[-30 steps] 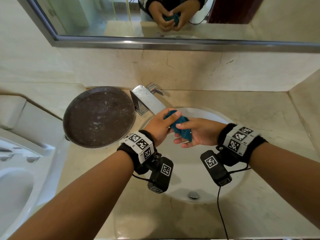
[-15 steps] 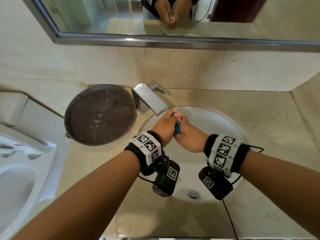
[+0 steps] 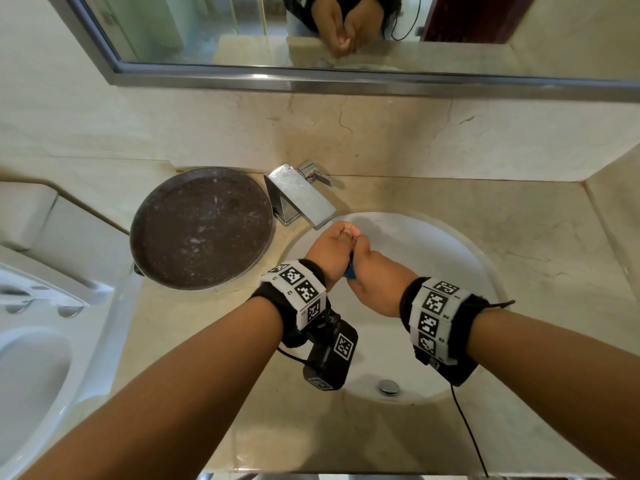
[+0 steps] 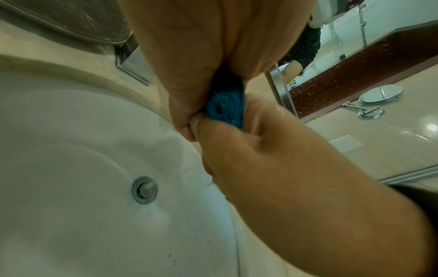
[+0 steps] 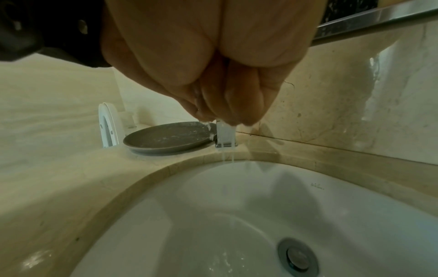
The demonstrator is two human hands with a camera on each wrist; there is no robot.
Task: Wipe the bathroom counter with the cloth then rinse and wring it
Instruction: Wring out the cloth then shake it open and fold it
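Observation:
A small blue cloth is bunched up between both hands above the white sink; only a sliver of it shows in the head view. My left hand and right hand press together and grip the cloth tightly. In the left wrist view the cloth bulges out between the left palm and the right hand. From the right wrist, curled fingers hide the cloth and water drips from them into the sink. The beige counter surrounds the sink.
A chrome faucet stands behind the sink, just beyond the hands. A dark round tray sits on the counter at left. A white toilet lies at far left. A mirror hangs above. The sink drain is near the front.
The hands have closed together around the cloth, which was plainly visible a second ago and is now almost hidden. Both wrists have rolled inward and shifted slightly toward the faucet.

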